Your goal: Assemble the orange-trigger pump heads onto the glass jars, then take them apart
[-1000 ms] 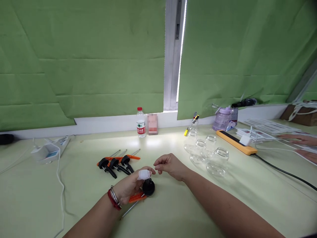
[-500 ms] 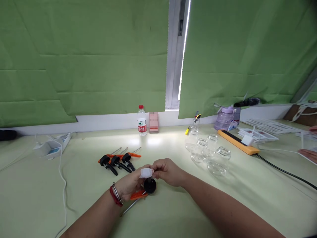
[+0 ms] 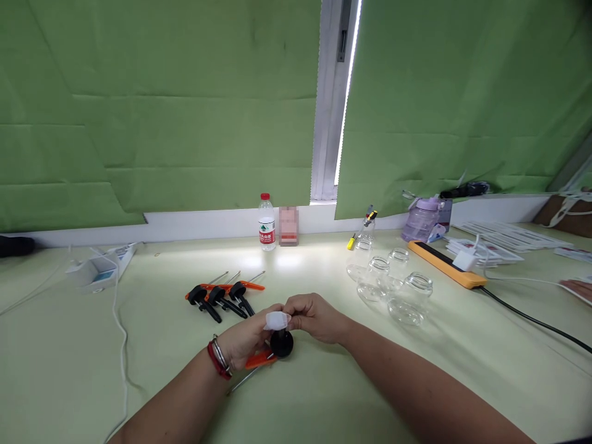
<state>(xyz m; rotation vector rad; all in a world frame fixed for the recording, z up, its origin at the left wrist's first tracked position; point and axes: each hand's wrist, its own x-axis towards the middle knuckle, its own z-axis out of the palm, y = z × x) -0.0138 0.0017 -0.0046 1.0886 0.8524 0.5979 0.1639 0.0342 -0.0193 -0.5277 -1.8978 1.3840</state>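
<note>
My left hand [image 3: 245,341] is closed around a tool with a round black cap [image 3: 282,344], an orange arm [image 3: 259,359] and a thin metal rod [image 3: 250,377] pointing down toward me. A small translucent white cover [image 3: 276,320] sits at the tool's upper end, by my left fingertips. My right hand [image 3: 312,317] meets the left there, its thumb and forefinger pinching the cover's right edge. The fingers partly hide that contact. Behind my left hand, three like tools [image 3: 224,298] with black caps, black handles and orange arms lie side by side on the table.
Several clear glass jars [image 3: 409,300] stand to the right, with yellow-handled tools [image 3: 370,217] behind. Farther right are an orange power strip [image 3: 444,264], papers, a purple jug [image 3: 420,221] and another person's hand [image 3: 578,288]. A water bottle [image 3: 267,225] stands at the back; a white cable [image 3: 123,345] runs left.
My right hand has moved left and closed on the white cover's edge. My left hand keeps its hold. At far right, the other person's hands have shifted mostly out of view.
</note>
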